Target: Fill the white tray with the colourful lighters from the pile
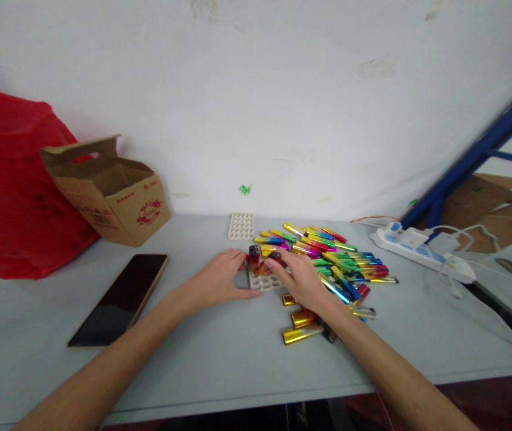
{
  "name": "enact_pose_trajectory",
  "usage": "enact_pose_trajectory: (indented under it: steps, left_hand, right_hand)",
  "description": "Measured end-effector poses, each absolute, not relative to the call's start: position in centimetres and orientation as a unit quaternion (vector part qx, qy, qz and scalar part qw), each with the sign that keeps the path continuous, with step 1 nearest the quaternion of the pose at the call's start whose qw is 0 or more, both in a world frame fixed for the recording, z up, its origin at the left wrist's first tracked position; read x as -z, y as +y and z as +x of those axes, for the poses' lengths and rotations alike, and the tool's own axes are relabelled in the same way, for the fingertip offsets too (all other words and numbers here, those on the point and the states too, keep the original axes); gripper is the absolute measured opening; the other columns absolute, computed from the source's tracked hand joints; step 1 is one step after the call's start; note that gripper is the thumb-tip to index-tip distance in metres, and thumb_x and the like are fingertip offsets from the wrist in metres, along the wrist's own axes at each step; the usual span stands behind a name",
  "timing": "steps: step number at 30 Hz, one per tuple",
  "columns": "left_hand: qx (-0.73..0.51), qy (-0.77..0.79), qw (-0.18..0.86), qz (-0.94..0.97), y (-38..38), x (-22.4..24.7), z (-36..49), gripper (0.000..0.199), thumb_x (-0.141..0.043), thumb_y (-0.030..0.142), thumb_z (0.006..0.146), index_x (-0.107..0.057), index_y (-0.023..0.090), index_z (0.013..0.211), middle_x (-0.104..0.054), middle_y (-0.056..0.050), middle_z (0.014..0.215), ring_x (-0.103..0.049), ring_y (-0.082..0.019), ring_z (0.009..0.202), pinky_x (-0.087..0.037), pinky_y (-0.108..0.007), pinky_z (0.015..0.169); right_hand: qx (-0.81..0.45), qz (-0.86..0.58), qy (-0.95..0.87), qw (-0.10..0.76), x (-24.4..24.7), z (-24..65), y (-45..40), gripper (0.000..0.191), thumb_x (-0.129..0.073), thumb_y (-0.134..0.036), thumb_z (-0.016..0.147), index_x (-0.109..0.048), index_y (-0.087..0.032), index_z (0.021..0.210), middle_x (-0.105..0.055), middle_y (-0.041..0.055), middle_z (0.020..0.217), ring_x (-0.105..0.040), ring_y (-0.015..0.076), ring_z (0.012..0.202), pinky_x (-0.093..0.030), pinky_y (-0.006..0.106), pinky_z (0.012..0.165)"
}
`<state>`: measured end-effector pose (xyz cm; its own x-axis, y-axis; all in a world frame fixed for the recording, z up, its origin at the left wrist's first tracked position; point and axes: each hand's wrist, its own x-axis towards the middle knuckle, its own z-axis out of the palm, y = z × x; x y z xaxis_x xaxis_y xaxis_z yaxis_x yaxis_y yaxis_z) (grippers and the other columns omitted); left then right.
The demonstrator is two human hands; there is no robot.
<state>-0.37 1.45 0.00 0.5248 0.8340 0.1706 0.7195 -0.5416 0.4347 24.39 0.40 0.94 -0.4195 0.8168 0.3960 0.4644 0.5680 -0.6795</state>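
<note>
Tray (265, 285) sat between left hand (222, 275) and right hand (303, 278), lighters (339, 263) heaped rightward.
The left hand's thumb and fingers were spread apart around the tray's left end, by an upright lighter (253, 257); the right hand, arm slanting in from the lower right, had thumb and fingers closed on a tilted lighter (263, 267) above the tray. Bare table (220, 359) ran from phone (119, 299) to left hand and along the front edge, while the heap crowded the right hand. Bag (14, 197) and box (134, 212) stood at left, a second tray (240, 226) lay near the wall (256, 108), and a power strip (460, 269) lay at right.
</note>
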Motion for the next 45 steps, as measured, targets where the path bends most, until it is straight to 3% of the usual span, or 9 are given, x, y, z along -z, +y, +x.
enact_pose_trajectory:
  steps: [7, 12, 21, 24, 26, 30, 36, 41, 45]
  left_hand:
    - [-0.178, 0.447, 0.156, 0.862, 1.4, -0.1, -0.3, 0.056, -0.083, 0.075, 0.081, -0.059, 0.026, 0.092, -0.074, -0.010, 0.103, -0.072, -0.036, 0.102, -0.058, -0.046, 0.095]
    - [-0.186, 0.441, 0.155, 0.864, 1.4, 0.0, -0.4, 0.056, -0.083, 0.076, 0.082, -0.061, 0.026, 0.094, -0.075, -0.011, 0.105, -0.073, -0.037, 0.105, -0.058, -0.048, 0.098]
    - [-0.189, 0.448, 0.158, 0.860, 1.7, -0.1, -0.4, 0.061, -0.080, 0.083, 0.078, -0.065, 0.025, 0.093, -0.076, -0.010, 0.101, -0.073, -0.035, 0.098, -0.059, -0.047, 0.094]
    - [-0.181, 0.451, 0.162, 0.859, 1.8, -0.1, -0.4, 0.063, -0.080, 0.083, 0.078, -0.066, 0.024, 0.095, -0.076, -0.011, 0.104, -0.073, -0.036, 0.100, -0.059, -0.046, 0.096]
    - [-0.174, 0.456, 0.164, 0.858, 1.8, -0.1, -0.4, 0.063, -0.081, 0.082, 0.078, -0.066, 0.024, 0.097, -0.076, -0.012, 0.107, -0.073, -0.037, 0.102, -0.058, -0.047, 0.097]
    - [-0.173, 0.457, 0.160, 0.858, 1.8, -0.2, -0.4, 0.064, -0.079, 0.084, 0.078, -0.066, 0.024, 0.097, -0.076, -0.012, 0.107, -0.073, -0.036, 0.103, -0.058, -0.047, 0.098]
    - [-0.174, 0.459, 0.158, 0.857, 1.7, -0.4, -0.3, 0.063, -0.078, 0.084, 0.078, -0.067, 0.024, 0.095, -0.076, -0.011, 0.107, -0.073, -0.036, 0.102, -0.058, -0.046, 0.097]
    - [-0.164, 0.458, 0.157, 0.860, 1.7, -0.5, -0.3, 0.060, -0.080, 0.081, 0.079, -0.064, 0.025, 0.094, -0.076, -0.011, 0.106, -0.073, -0.035, 0.100, -0.057, -0.045, 0.095]
    - [-0.164, 0.463, 0.155, 0.857, 1.8, -0.3, -0.3, 0.060, -0.080, 0.080, 0.079, -0.063, 0.025, 0.095, -0.075, -0.012, 0.108, -0.073, -0.036, 0.100, -0.057, -0.046, 0.095]
  right_hand:
    - [-0.142, -0.408, -0.874, 0.223, -0.2, 23.8, 0.7, 0.034, -0.051, -0.049, 0.120, -0.069, -0.021, 0.109, -0.080, 0.0144, 0.107, -0.075, 0.0291, 0.097, -0.055, 0.037, 0.084]
    - [-0.060, -0.433, -0.880, 0.185, -0.6, 22.9, 0.5, 0.032, -0.061, -0.048, 0.116, -0.073, -0.020, 0.109, -0.076, 0.0164, 0.111, -0.074, 0.0293, 0.099, -0.057, 0.040, 0.092]
    - [-0.140, -0.396, -0.843, 0.336, -5.0, 29.9, -0.7, 0.035, -0.055, -0.050, 0.118, -0.074, -0.025, 0.103, -0.079, 0.0073, 0.100, -0.072, 0.0258, 0.093, -0.057, 0.041, 0.089]
    - [-0.155, -0.402, -0.854, 0.292, -5.5, 33.0, -4.2, 0.024, -0.065, -0.045, 0.114, -0.077, -0.028, 0.104, -0.080, 0.0061, 0.101, -0.075, 0.0249, 0.092, -0.061, 0.039, 0.086]
    - [-0.153, -0.391, -0.875, 0.240, -5.1, 34.9, -7.0, 0.016, -0.068, -0.041, 0.113, -0.079, -0.030, 0.117, -0.081, 0.0076, 0.118, -0.077, 0.0265, 0.109, -0.064, 0.040, 0.095]
    - [-0.076, -0.380, -0.903, 0.186, -3.2, 37.8, -10.7, 0.027, -0.069, -0.032, 0.111, -0.077, -0.034, 0.136, -0.079, 0.0091, 0.134, -0.075, 0.0285, 0.127, -0.066, 0.045, 0.110]
    - [0.040, -0.398, -0.896, 0.192, 0.2, 38.4, -11.1, 0.033, -0.067, -0.022, 0.110, -0.076, -0.033, 0.139, -0.081, 0.0107, 0.132, -0.073, 0.0332, 0.126, -0.066, 0.056, 0.109]
    - [0.081, -0.377, -0.906, 0.178, 1.5, 38.0, -10.0, 0.040, -0.063, -0.020, 0.112, -0.073, -0.035, 0.148, -0.081, 0.0095, 0.132, -0.073, 0.0316, 0.127, -0.065, 0.051, 0.109]
    - [0.079, -0.334, -0.915, 0.213, 1.6, 37.7, -9.1, 0.032, -0.057, -0.021, 0.116, -0.073, -0.027, 0.143, -0.081, 0.0108, 0.128, -0.073, 0.0295, 0.126, -0.064, 0.049, 0.110]
